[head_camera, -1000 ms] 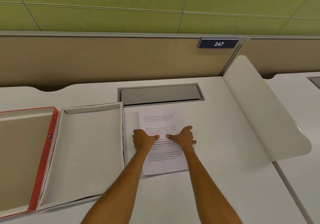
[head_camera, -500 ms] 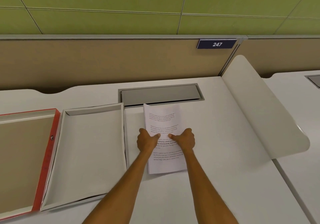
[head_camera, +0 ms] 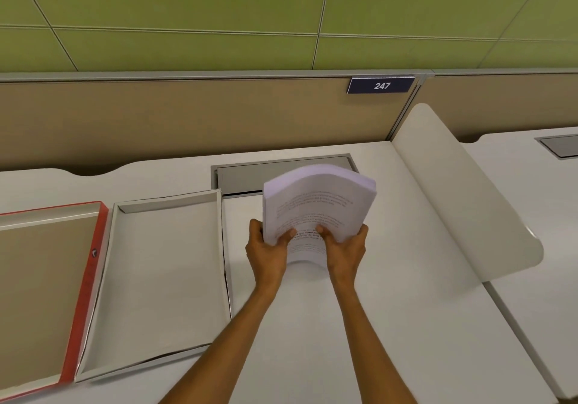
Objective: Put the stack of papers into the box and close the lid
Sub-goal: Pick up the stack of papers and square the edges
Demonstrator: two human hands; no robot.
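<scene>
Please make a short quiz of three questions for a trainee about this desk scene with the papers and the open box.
1. True or false: the stack of papers lies flat on the desk.
2. Which tray is nearer to the papers? A) the white box B) the red-edged lid
3. Fill in: the left hand and the right hand grip the stack at its ____ end.

Key
1. False: both hands hold it up, and it curves.
2. A: the white box lies just left of the hands; the red-edged lid is farther left.
3. Near (lower): the thumbs press on the printed top sheet.
</scene>
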